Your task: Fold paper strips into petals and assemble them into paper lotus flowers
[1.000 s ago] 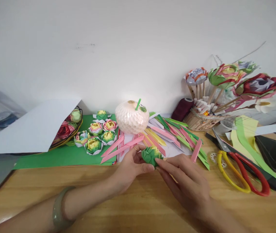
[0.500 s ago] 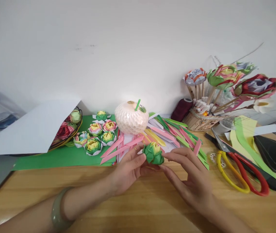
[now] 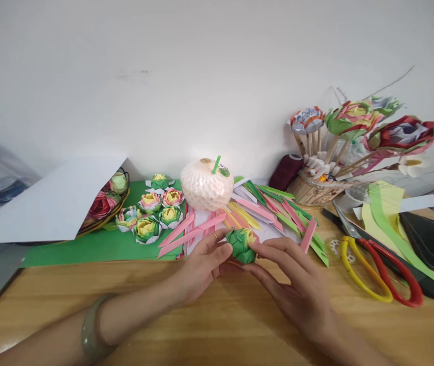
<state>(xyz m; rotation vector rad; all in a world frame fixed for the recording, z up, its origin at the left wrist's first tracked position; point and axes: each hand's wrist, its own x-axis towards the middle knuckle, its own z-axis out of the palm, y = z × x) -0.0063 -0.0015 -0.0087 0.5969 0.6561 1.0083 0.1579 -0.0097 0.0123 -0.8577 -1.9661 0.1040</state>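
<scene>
A small folded-paper flower (image 3: 241,246), green outside with yellow and a little pink at its centre, is held up above the front of the table. My left hand (image 3: 209,259) grips its left side between thumb and fingers. My right hand (image 3: 296,279) pinches its right side, index finger on the petals and thumb at the lower edge. The flower's underside is hidden. Behind it lie folded pink paper strips (image 3: 194,235) and green paper strips (image 3: 318,246). To the left, several finished paper flowers (image 3: 147,230) rest on green paper sheets (image 3: 87,249).
A white textured round lamp-like object (image 3: 207,188) stands by the wall. On the right are scissors (image 3: 367,264) with yellow and red handles, a dark thread spool (image 3: 286,172) and a basket (image 3: 312,188) of paper flowers on sticks. A white sheet (image 3: 60,203) leans over a flower basket at left.
My right hand has moved slightly left and closed further onto the flower. The flower has tilted or turned a little in my fingers. The things on the table have not moved.
</scene>
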